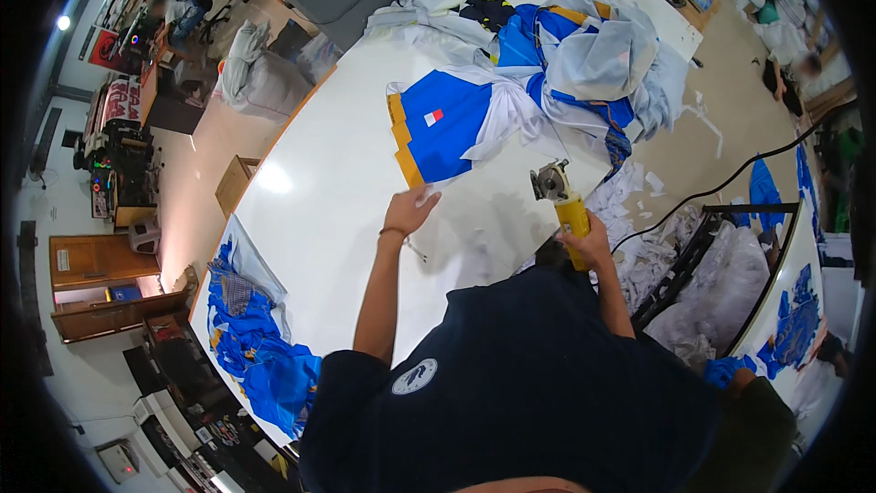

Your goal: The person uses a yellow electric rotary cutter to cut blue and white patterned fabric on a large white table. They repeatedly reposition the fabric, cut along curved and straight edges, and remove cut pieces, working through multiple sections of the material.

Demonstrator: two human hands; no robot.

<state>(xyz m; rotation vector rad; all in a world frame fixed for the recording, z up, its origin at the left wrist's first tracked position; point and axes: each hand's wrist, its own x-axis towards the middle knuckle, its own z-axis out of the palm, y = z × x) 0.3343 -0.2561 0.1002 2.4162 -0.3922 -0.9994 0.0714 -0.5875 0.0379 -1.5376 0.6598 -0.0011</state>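
Note:
My right hand grips the yellow body of a handheld electric rotary fabric cutter. Its round metal blade head points away from me, above the table's right side. My left hand reaches over the white table, thumb apart from the fingers. Its fingertips meet the near edge of a blue fabric panel with stepped mustard-yellow edging and a small red-and-white patch. White cloth runs from that panel toward a heap on the right.
A heap of grey, blue and black printed fabric covers the table's far end. Crumpled blue pieces lie at the near left edge. The cutter's black cord trails off right, over white scraps and a plastic-lined bin.

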